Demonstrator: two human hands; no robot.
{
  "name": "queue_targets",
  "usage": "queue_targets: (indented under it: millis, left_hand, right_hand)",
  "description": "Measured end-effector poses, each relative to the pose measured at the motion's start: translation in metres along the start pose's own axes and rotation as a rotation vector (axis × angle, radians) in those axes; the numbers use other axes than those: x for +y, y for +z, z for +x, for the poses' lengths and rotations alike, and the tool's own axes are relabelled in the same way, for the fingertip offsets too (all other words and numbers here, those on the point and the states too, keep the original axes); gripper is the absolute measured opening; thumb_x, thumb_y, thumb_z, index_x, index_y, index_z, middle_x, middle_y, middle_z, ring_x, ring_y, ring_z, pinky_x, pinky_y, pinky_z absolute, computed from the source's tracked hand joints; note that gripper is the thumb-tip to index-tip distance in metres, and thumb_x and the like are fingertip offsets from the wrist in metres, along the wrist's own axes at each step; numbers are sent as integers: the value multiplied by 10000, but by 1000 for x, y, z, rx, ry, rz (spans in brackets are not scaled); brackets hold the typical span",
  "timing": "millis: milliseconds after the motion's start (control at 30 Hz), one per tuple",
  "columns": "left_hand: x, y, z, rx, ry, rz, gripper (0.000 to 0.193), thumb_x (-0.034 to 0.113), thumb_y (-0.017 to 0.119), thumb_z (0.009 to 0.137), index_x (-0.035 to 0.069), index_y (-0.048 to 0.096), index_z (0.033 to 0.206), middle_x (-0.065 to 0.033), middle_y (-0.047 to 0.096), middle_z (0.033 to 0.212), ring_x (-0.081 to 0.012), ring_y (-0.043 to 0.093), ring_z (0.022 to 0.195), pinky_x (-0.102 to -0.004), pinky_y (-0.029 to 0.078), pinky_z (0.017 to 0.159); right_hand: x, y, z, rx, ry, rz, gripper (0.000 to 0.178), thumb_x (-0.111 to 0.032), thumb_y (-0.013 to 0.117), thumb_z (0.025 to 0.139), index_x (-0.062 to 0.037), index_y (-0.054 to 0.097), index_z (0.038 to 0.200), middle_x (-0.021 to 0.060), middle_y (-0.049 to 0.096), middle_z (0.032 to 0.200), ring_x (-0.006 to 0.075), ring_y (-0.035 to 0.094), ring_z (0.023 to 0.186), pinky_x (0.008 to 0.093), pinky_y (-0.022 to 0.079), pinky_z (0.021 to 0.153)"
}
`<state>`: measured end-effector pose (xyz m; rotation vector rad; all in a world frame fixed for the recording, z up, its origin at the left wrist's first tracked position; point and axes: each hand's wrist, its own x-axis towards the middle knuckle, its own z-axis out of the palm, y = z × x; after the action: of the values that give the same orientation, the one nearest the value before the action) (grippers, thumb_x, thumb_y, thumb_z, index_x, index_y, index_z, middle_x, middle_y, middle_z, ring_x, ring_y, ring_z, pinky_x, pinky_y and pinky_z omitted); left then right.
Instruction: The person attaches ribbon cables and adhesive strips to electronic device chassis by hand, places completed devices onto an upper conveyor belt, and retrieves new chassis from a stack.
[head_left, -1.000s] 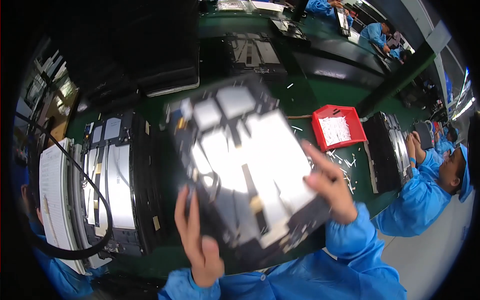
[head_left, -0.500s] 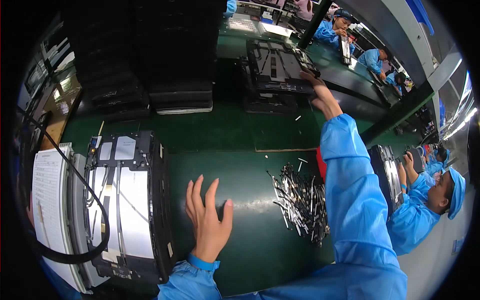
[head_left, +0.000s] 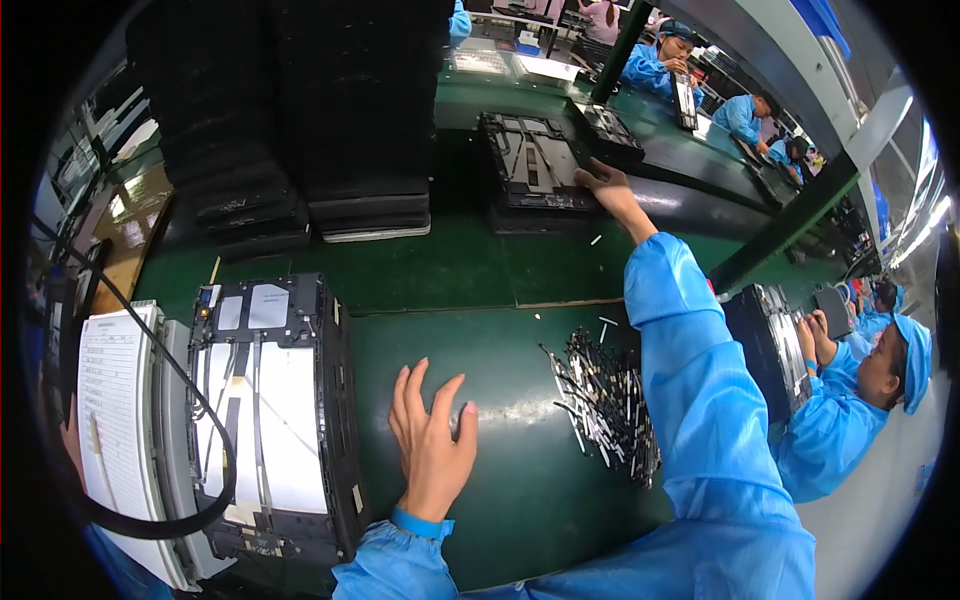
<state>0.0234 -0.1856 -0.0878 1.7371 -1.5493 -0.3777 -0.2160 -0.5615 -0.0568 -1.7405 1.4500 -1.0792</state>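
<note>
My right hand (head_left: 610, 192) reaches far out, fingers spread, at the right edge of a black-framed electronic assembly (head_left: 538, 160) on top of a small pile; whether the fingertips touch it I cannot tell. The assembly has grey panels and dark flat cables. My left hand (head_left: 432, 435), with a blue wristband, hovers open over the green tabletop, holding nothing. To its left stands a stack of similar assemblies, the top one (head_left: 285, 400) showing a white panel with thin cables. A heap of short black and white cable strips (head_left: 608, 405) lies between my left hand and right sleeve.
Tall black stacks (head_left: 365, 150) stand at the back left. Another assembly (head_left: 610, 130) lies beyond my right hand, by the dark conveyor belt (head_left: 690, 210). Papers with a pen (head_left: 118, 400) and a looping black cable (head_left: 232, 460) are at left. A co-worker in blue (head_left: 850, 430) handles assemblies at right.
My right hand has moved slightly left and its fingers have spread. Two assemblies that overlapped in view now appear apart, one on the pile and one beyond. The view has shifted slightly.
</note>
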Motion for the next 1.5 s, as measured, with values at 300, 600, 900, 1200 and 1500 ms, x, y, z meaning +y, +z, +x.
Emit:
queue_targets:
  millis: [300,600,900,1200,1500]
  left_hand:
    - [-1,2,0,23,23,27,295,148,572,839,66,591,1121,-170,423,1308,-351,346,1260,-446,250,1043]
    - [28,12,-20,46,39,-279,269,126,501,904,20,561,1144,-151,460,1279,-292,425,1207,-381,303,1026]
    - [182,107,-73,-536,169,-701,319,115,560,863,26,546,1169,-132,536,1197,-250,483,1139,-353,359,975]
    - [298,261,-73,-596,96,-1079,550,333,522,912,-45,391,1289,-252,441,1303,-327,426,1229,-389,329,1025]
    - [316,328,-66,-679,-239,-798,835,626,197,900,19,18,1446,-274,3,1483,-410,5,1382,-461,66,1118]
  right_hand:
    - [-123,-88,-65,45,-342,-433,344,-284,554,870,-30,602,1098,158,658,726,308,648,773,393,483,732]
    - [-110,-322,-313,565,-332,-418,394,-294,297,1013,-48,557,1179,25,610,693,70,510,585,223,419,547]
    - [108,-438,-407,618,266,95,407,-341,373,989,-20,590,1110,84,640,1013,171,599,927,284,462,807]
    - [330,-533,-359,530,401,964,201,-127,458,908,-27,608,996,126,641,948,250,613,820,353,518,779]
    - [292,-198,-173,-143,487,886,214,-129,438,918,-22,578,1039,125,634,970,239,615,835,339,521,775]
